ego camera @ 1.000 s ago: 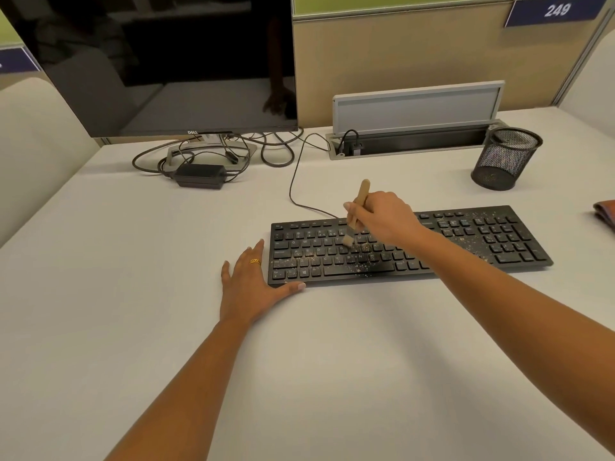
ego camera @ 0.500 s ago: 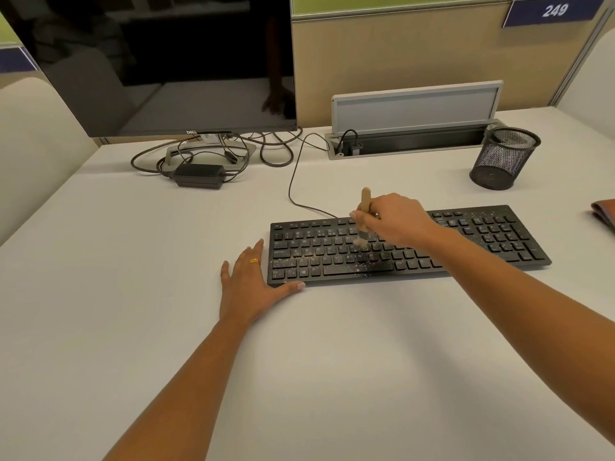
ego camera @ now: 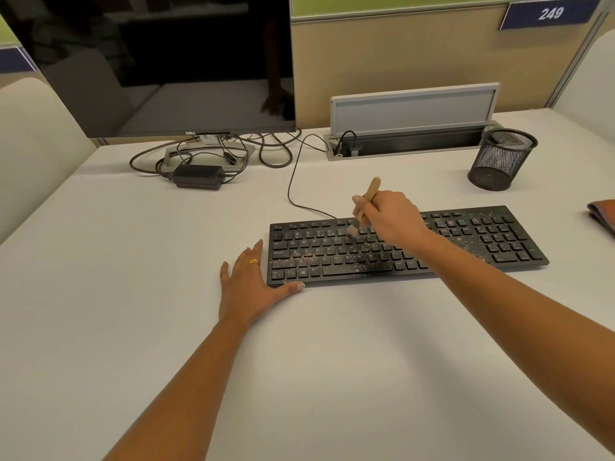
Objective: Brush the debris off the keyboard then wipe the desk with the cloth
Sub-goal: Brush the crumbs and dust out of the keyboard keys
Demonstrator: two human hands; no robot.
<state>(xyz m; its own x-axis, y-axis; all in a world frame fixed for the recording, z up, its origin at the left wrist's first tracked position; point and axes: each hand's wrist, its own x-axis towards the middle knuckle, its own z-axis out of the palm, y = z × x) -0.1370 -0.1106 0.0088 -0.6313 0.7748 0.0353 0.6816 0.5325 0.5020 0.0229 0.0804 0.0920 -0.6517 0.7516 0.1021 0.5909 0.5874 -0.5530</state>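
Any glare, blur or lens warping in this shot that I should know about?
Head view: the dark monitor mirrors the room; wide-angle warping bows the desk edges; the brush bristles look slightly soft; lighting is even, with faint shadows.

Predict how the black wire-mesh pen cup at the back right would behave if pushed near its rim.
The black wire-mesh pen cup is open mesh with nothing visible inside, so probably light. Standing upright, it may tip if pushed near the rim. Its round wall suggests it would then roll.
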